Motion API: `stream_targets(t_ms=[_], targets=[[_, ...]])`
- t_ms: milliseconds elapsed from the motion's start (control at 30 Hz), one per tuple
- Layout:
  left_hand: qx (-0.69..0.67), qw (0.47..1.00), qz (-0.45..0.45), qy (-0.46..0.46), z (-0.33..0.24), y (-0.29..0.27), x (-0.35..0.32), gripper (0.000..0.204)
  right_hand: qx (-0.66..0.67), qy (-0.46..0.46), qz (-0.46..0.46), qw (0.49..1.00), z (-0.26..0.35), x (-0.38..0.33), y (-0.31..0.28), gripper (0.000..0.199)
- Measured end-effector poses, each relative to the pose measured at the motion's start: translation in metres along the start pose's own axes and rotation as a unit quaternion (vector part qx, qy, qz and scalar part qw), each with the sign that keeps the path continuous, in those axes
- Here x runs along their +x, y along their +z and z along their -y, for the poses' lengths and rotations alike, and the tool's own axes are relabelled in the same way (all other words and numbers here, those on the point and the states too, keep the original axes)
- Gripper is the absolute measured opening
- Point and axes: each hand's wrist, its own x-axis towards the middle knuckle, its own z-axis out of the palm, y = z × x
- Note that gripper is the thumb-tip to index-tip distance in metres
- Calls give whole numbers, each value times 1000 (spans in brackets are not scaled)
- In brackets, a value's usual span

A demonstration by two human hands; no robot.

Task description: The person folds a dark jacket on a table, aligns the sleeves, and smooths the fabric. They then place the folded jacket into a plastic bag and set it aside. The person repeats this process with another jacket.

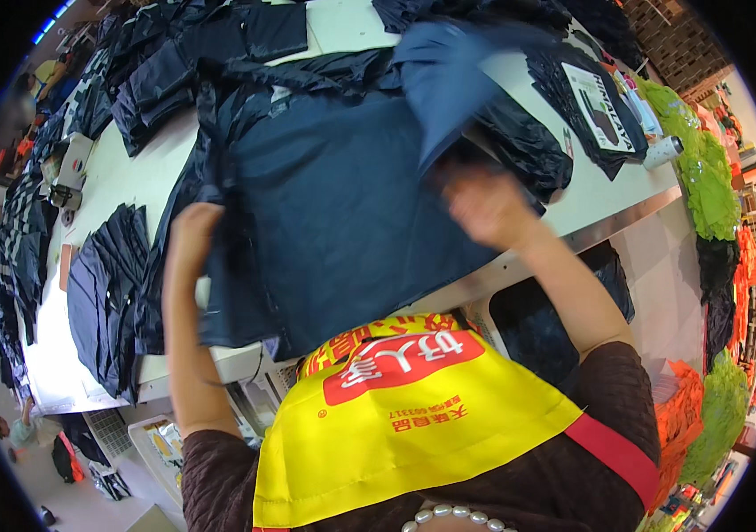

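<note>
A dark navy garment (333, 195), looking like a jacket, lies spread over the table in front of me. My left hand (193, 235) is closed on its left edge. At the garment's right side is my right hand (489, 208), blurred by motion, its fingers smeared against dark cloth. I cannot tell whether they grip it. Just beyond that hand, a lighter blue-grey flap of cloth (449, 84) is raised off the table and also blurred. A shiny black bundle of cloth (528, 146) lies to the right of the flap.
Dark folded garments (191, 66) cover the far left of the white table (635, 186). A dark pleated stack (107, 293) sits left of my left hand. At the right are a packaged dark item (595, 106), a pale cylinder (661, 152) and lime-green cloth (693, 151).
</note>
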Motion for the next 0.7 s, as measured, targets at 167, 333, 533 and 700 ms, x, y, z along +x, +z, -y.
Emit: stream_targets(t_ms=[167, 333, 533, 700], targets=[[-17, 999, 40, -21, -1, 130, -38, 30, 76, 50, 292, 952, 6, -119, 77, 33], [-50, 997, 23, 50, 11, 149, -64, 34, -105, 172, 328, 923, 14, -116, 63, 34], [57, 997, -41, -40, -16, 156, -100, 31, 267, 353, 202, 874, 129, -4, 92, 35], [-251, 905, 174, -296, -29, 150, -121, 34, 166, 413, 249, 860, 146, 36, 176, 45]])
